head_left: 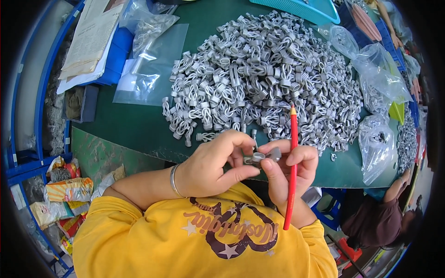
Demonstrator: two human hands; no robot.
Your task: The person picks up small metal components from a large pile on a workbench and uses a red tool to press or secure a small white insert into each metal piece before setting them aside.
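Observation:
My left hand (208, 162), with a silver bangle on its wrist, is closed in a pinch on a small grey metal part (257, 157) with a ribbed collar. From the other side my right hand (294, 173) grips the same cluster of grey metal between thumb and fingers. I cannot make out whether it is one part or two. A red pencil (293, 162), its tip pointing away from me, is tucked between the fingers of my right hand. Just beyond both hands lies a large heap of looped grey metal parts (264, 78) on the green tabletop (125, 125).
Clear plastic bags (378, 143) lie right of the heap; a flat bag (160, 69) lies left. A turquoise basket (306, 11) stands at the back. Papers (88, 46) rest on a blue bin (121, 51) at far left. Another person (380, 217) sits at the right.

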